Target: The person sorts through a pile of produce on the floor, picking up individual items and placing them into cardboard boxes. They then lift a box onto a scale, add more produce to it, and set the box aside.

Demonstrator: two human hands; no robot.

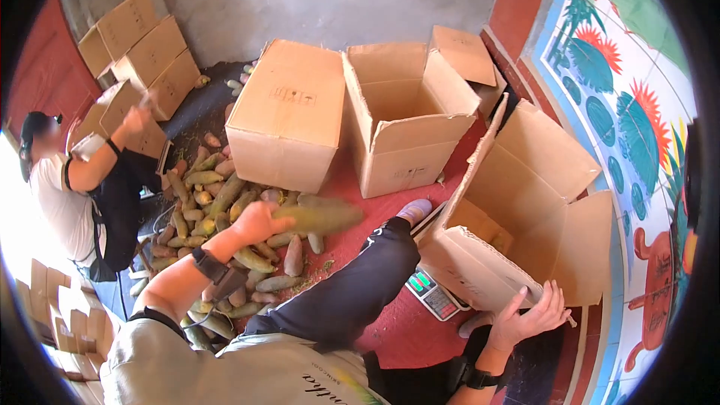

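My left hand [259, 221] is closed around one end of a long yellow-green vegetable [319, 215], which is smeared by motion and held level over the pile's right side. Below it lies a heap of similar long vegetables [225, 195], some green, some yellowish or pinkish. On my right, my right hand [534, 313] grips the near flap edge of an open cardboard box [487, 266], fingers bent over the rim. The box rests on a digital scale [435, 296] whose green display is lit. Something tan sits at the bottom of this box.
A closed carton [289, 109] and another open carton [409, 142] stand ahead. Further cartons [154, 52] are stacked at the back left. At left a seated co-worker [82, 187] handles a box. My leg [345, 285] stretches between the heap and scale. A painted wall [630, 127] borders the right.
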